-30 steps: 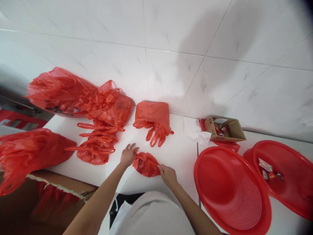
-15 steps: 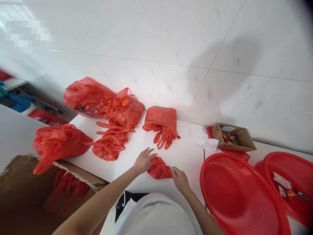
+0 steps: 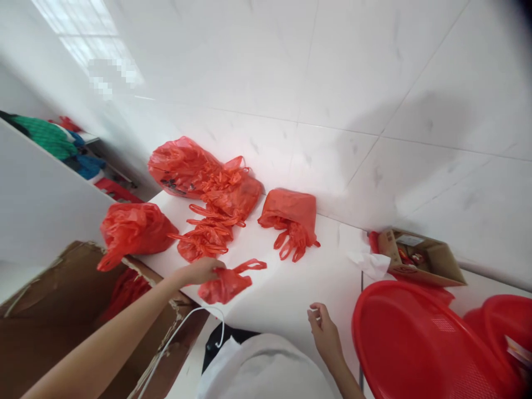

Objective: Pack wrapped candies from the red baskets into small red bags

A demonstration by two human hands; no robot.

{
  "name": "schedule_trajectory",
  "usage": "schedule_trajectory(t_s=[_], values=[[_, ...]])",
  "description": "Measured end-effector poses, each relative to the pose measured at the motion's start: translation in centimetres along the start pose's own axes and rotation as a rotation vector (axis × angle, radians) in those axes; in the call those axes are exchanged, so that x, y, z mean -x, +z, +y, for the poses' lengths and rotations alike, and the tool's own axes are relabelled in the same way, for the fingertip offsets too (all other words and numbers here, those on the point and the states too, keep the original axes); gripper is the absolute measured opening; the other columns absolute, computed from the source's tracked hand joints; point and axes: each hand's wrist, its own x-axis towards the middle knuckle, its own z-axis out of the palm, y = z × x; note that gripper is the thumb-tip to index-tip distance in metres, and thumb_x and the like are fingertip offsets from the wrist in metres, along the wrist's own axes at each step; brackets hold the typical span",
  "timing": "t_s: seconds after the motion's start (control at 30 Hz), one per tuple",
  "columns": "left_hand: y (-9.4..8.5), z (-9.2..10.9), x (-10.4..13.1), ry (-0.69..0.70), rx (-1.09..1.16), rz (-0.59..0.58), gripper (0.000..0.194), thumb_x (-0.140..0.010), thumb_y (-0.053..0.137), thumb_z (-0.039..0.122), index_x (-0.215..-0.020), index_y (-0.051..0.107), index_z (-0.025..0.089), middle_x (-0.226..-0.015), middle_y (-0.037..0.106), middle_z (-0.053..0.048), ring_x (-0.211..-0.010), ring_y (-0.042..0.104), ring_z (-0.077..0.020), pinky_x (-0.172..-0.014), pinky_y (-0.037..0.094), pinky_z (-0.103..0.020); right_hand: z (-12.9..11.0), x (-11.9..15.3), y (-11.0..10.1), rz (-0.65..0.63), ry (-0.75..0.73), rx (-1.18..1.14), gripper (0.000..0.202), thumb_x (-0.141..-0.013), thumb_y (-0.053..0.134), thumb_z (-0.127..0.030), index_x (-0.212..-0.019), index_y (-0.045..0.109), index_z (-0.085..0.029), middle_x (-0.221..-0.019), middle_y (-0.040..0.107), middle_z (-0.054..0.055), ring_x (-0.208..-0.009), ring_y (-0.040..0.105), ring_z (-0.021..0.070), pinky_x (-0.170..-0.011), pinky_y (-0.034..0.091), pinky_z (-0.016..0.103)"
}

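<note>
My left hand is closed on one side of a small red plastic bag at the table's front left. The bag's free handle loop points to the right, and whatever is inside it is hidden. My right hand hovers near the front edge, apart from the bag, its fingers loosely curled with a gap and nothing visible in them. Just beyond my left hand lie several bunched red plastic bags. A folded red bag with handle loops hanging out rests by the wall.
A large cardboard box with red bags inside stands at lower left, beside a full red bag. Bulky red bags lean on the wall. To the right are a red plastic basket and a small open carton.
My left hand has carried the small bag leftward towards the cardboard box. My right hand has let go of it and moved back. The camera view has shifted left.
</note>
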Motion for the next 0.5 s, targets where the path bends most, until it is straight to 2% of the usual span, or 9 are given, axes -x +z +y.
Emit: schedule_trajectory(t_s=[0.1,0.17,0.2,0.33,0.4,0.5], values=[[-1.7,-4.5,1.6,-0.222,-0.075,0.018,0.026,-0.067,0.058,0.010,-0.087,0.072,0.019,-0.089,0.071,-0.002,-0.087,0.062,-0.0219,-0.083,0.046,-0.031,-0.2,0.7,0.9,-0.037,-0.019,0.045,0.032,-0.088,0.040,-0.051,-0.101,0.050,-0.024,-0.079,0.060,0.000,-0.064,0.058,0.0162,-0.060,0.044,0.027],[-1.6,-6.8,1.8,-0.341,-0.100,0.074,0.022,-0.066,0.058,0.009,-0.082,0.070,0.017,-0.087,0.070,-0.004,-0.092,0.060,-0.0249,-0.087,0.045,-0.037,-1.1,1.1,1.5,-0.049,-0.036,0.058,0.031,-0.088,0.040,-0.050,-0.100,0.051,-0.024,-0.079,0.060,0.000,-0.064,0.058,0.0161,-0.061,0.045,0.027],[-1.3,-7.6,1.7,-0.386,-0.105,0.122,0.022,-0.068,0.057,0.009,-0.084,0.070,0.016,-0.093,0.069,-0.006,-0.098,0.058,-0.0270,-0.091,0.043,-0.041,-1.6,1.1,1.7,-0.051,-0.045,0.060,0.030,-0.088,0.040,-0.049,-0.100,0.052,-0.024,-0.079,0.060,0.000,-0.064,0.057,0.0160,-0.062,0.045,0.027],[1.0,-9.2,1.9,-0.519,-0.066,0.373,0.034,-0.077,0.054,0.013,-0.108,0.065,0.023,-0.131,0.053,-0.011,-0.127,0.040,-0.0316,-0.106,0.028,-0.051,-2.6,1.2,1.7,-0.045,-0.057,0.059,0.030,-0.088,0.040,-0.049,-0.098,0.054,-0.024,-0.079,0.062,0.001,-0.063,0.057,0.0157,-0.061,0.045,0.026],[2.1,-9.6,2.3,-0.589,0.001,0.486,0.038,-0.079,0.053,0.016,-0.115,0.061,0.024,-0.136,0.048,-0.011,-0.130,0.037,-0.0323,-0.108,0.027,-0.051,-2.4,1.2,1.5,-0.042,-0.044,0.060,0.031,-0.087,0.040,-0.049,-0.097,0.055,-0.024,-0.078,0.063,0.001,-0.062,0.057,0.0159,-0.060,0.045,0.026],[3.3,-10.0,2.8,-0.736,0.157,0.657,0.045,-0.082,0.052,0.024,-0.126,0.050,0.020,-0.133,0.047,-0.015,-0.129,0.039,-0.0335,-0.106,0.032,-0.053,-1.3,1.3,1.4,-0.060,-0.009,0.061,0.031,-0.088,0.039,-0.050,-0.095,0.054,-0.024,-0.078,0.063,0.002,-0.063,0.058,0.0167,-0.061,0.046,0.026]])
